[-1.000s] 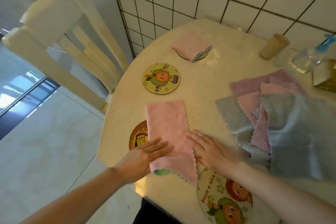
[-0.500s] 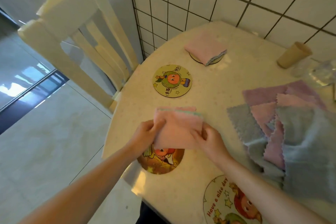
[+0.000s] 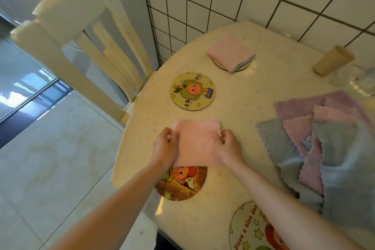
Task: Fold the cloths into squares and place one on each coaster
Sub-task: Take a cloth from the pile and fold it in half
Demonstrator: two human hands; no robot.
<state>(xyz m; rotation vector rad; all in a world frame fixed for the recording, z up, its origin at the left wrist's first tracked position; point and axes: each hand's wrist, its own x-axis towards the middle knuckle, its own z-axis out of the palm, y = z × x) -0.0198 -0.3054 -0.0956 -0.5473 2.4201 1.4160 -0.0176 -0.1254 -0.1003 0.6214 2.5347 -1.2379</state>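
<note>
Both hands grip a folded pink cloth: left hand pinches its left edge, right hand its right edge, fingers curled. Cloth sits betw 2 coasters, green-fruit coaster just beyond it, orange-fruit coaster partly under its near edge; cloth pile to the right of it

From my remote seat: a rounded cream table against a tiled wall. A bare cartoon coaster lies at center; at one o'clock, another coaster carries a folded pink cloth. Two more coasters sit at six. At three, loose cloths; at two, a beige cup, apparently lying tipped over.
</note>
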